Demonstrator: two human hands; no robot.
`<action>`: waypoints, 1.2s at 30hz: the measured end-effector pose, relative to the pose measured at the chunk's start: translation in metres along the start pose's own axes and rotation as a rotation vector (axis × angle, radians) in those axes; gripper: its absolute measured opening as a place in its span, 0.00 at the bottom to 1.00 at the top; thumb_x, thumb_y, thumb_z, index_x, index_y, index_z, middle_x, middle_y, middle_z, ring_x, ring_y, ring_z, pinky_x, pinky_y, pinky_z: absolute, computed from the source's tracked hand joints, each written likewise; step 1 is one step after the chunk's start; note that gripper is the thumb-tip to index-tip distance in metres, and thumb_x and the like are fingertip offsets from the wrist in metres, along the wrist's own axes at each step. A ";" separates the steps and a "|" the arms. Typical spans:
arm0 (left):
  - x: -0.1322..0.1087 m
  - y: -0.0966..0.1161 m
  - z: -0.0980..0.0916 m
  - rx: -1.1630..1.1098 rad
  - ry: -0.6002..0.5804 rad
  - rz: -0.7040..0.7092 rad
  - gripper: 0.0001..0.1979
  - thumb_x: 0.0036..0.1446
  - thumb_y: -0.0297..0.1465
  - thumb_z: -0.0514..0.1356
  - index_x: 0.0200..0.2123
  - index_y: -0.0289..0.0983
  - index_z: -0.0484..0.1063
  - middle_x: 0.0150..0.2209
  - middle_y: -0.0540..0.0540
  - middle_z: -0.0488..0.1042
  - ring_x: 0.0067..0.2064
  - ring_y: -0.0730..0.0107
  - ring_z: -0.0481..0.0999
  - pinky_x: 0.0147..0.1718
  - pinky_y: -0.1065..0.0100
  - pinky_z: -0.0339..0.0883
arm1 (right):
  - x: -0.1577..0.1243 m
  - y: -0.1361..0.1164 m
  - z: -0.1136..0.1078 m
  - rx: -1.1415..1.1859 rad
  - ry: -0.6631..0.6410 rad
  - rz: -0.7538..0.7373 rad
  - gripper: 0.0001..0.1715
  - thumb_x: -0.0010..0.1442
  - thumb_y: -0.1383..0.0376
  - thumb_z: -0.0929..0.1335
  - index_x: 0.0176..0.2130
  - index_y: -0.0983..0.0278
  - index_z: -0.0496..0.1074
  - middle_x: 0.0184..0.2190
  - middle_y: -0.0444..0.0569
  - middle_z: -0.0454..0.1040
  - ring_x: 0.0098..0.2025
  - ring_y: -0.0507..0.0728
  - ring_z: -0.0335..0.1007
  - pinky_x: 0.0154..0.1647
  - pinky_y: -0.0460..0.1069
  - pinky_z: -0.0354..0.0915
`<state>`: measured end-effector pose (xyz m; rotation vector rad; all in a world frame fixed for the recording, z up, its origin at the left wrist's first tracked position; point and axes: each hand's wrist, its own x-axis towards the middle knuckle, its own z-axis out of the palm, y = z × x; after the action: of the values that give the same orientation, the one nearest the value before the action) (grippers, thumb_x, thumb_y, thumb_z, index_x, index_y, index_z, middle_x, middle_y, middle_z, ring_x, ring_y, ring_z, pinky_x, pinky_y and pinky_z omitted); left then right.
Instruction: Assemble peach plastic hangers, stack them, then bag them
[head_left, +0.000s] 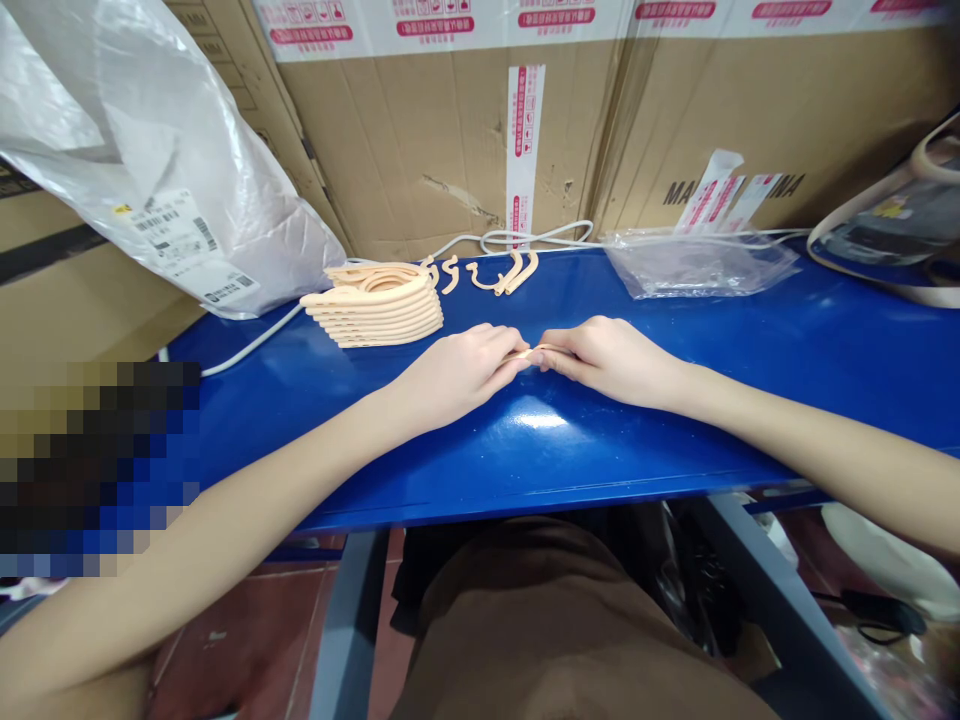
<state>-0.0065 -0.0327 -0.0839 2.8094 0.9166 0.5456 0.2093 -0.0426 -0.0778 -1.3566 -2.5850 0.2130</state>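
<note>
My left hand (457, 372) and my right hand (611, 358) meet over the middle of the blue table (525, 450). Both pinch one small peach plastic piece (534, 352) between their fingertips; most of it is hidden by the fingers. A stack of peach plastic hanger parts (379, 305) lies just behind my left hand. Several loose peach hooks (499, 273) lie beyond it near the back edge.
Cardboard boxes (465, 130) wall off the back of the table. A large white plastic bag (150, 170) leans at the left, a clear plastic bag (697, 262) lies at the back right, and a white cable (525, 238) runs along the back edge.
</note>
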 end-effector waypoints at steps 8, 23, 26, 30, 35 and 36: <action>0.000 0.000 0.000 -0.001 -0.001 0.001 0.12 0.69 0.34 0.50 0.44 0.34 0.71 0.42 0.44 0.76 0.44 0.63 0.75 0.44 0.64 0.66 | 0.000 -0.001 0.000 -0.008 0.000 0.000 0.20 0.69 0.58 0.59 0.32 0.64 0.70 0.23 0.44 0.71 0.25 0.51 0.63 0.28 0.47 0.50; 0.002 -0.003 -0.005 -0.076 0.005 0.008 0.14 0.70 0.36 0.49 0.44 0.35 0.71 0.41 0.44 0.77 0.42 0.64 0.76 0.42 0.65 0.66 | 0.003 0.008 0.005 0.015 0.071 -0.082 0.20 0.68 0.57 0.59 0.32 0.63 0.72 0.22 0.44 0.71 0.24 0.51 0.64 0.29 0.46 0.53; 0.002 -0.003 -0.006 -0.079 0.006 0.005 0.14 0.70 0.36 0.50 0.44 0.35 0.71 0.41 0.45 0.77 0.42 0.64 0.76 0.42 0.66 0.66 | 0.004 0.010 0.007 -0.008 0.084 -0.089 0.21 0.69 0.56 0.58 0.32 0.63 0.71 0.23 0.45 0.72 0.25 0.52 0.65 0.28 0.46 0.53; 0.002 -0.002 -0.008 -0.092 -0.004 0.005 0.13 0.69 0.37 0.51 0.43 0.35 0.71 0.40 0.45 0.77 0.40 0.65 0.76 0.39 0.67 0.65 | 0.003 0.012 0.008 -0.094 0.096 -0.152 0.24 0.70 0.54 0.56 0.32 0.64 0.70 0.23 0.46 0.73 0.24 0.53 0.65 0.28 0.47 0.50; 0.002 0.000 -0.011 -0.118 -0.021 0.013 0.13 0.69 0.37 0.51 0.43 0.35 0.71 0.39 0.46 0.78 0.38 0.66 0.77 0.38 0.68 0.65 | 0.002 0.013 0.008 -0.235 0.167 -0.242 0.38 0.70 0.48 0.47 0.30 0.64 0.70 0.19 0.47 0.69 0.21 0.53 0.60 0.26 0.48 0.49; 0.003 0.000 -0.012 -0.125 -0.024 0.013 0.13 0.69 0.37 0.51 0.43 0.35 0.71 0.39 0.46 0.78 0.38 0.67 0.77 0.38 0.69 0.65 | 0.002 0.012 0.008 -0.257 0.176 -0.247 0.39 0.70 0.47 0.46 0.30 0.64 0.71 0.19 0.48 0.68 0.21 0.53 0.60 0.27 0.48 0.49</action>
<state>-0.0094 -0.0307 -0.0722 2.7058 0.8308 0.5496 0.2156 -0.0340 -0.0882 -1.0567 -2.6623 -0.2746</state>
